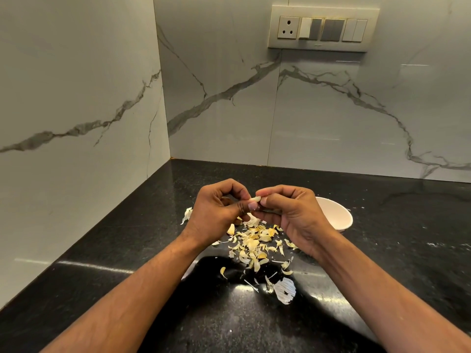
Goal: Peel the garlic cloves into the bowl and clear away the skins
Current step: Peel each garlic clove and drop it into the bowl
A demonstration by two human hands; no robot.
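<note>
Two bare hands meet above a black speckled stone desk [127, 250], and between them sits a small pale garlic clove [255, 199]. The left hand [216, 210] has its fingers curled, with the thumb tip pressed against the clove from below. The right hand [288, 212] pinches the clove from the other side, forefinger curled over its top. Directly beneath the hands lies a loose scatter of dry cream and yellow garlic skins [252, 244], spread across the desk toward the viewer. One larger white papery skin [285, 290] lies apart at the near edge of the scatter, and another white scrap [187, 215] lies just left of the left hand. A round white bowl [336, 215] stands on the desk just behind the right hand, partly hidden by it; its contents cannot be seen. On the grey-veined marble wall [331, 118] behind is a cream switch panel with a socket [322, 28].
</note>
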